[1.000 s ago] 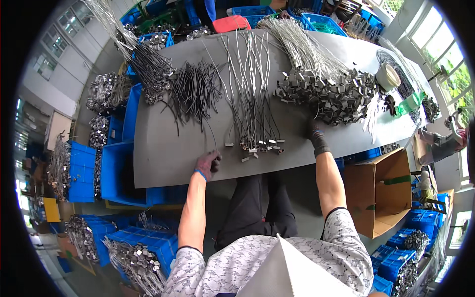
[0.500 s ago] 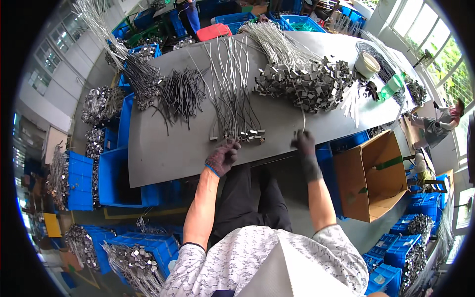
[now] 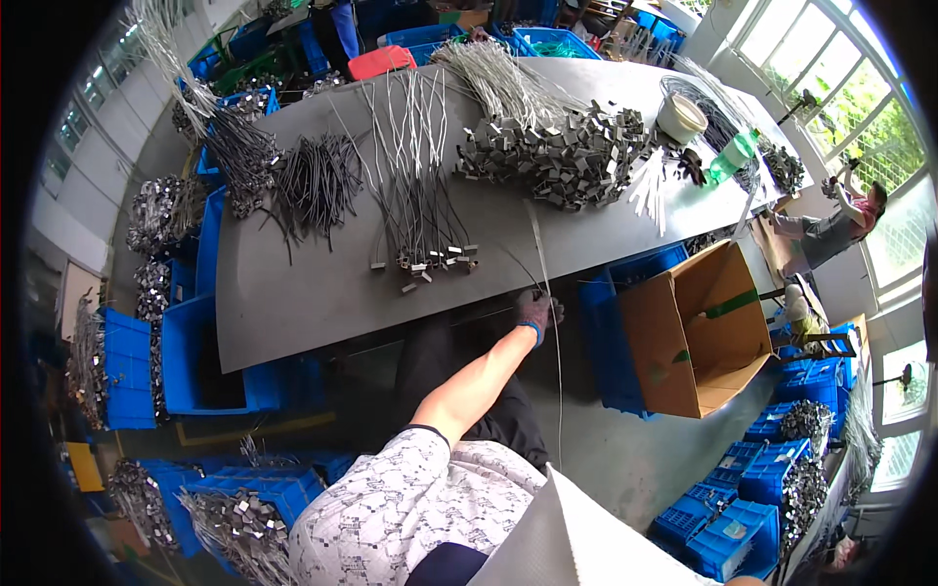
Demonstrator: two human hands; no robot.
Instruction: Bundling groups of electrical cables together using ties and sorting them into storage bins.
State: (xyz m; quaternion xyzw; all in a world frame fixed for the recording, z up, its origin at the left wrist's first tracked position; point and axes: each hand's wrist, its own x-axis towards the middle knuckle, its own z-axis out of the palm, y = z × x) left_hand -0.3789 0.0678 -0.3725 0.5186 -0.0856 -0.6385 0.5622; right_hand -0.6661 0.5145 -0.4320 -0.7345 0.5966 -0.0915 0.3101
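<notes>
My left hand (image 3: 535,311), in a knitted glove with a blue cuff, is at the table's front edge with its fingers closed on a long thin pale strand (image 3: 558,391). The strand passes from the tabletop through the hand and down past my legs. A short dark wire (image 3: 525,266) also sticks up from that hand. My right hand is out of view. Left of my left hand lies a spread row of wires (image 3: 415,186), silver at the far part and dark nearer me, with small metal end pieces (image 3: 430,259). Beyond the hand is a heap of grey metal pieces (image 3: 562,156).
The grey table (image 3: 293,293) also bears dark wires (image 3: 318,181), pale strips (image 3: 649,188), a white tub (image 3: 681,117) and a green bottle (image 3: 731,158). An open cardboard box (image 3: 657,342) stands right, blue crates (image 3: 203,352) left. Another person (image 3: 831,230) is at far right.
My left hand has moved right from the metal end pieces to the strand. My right hand, earlier at the table edge with a strand, has gone out of view. The view has shifted.
</notes>
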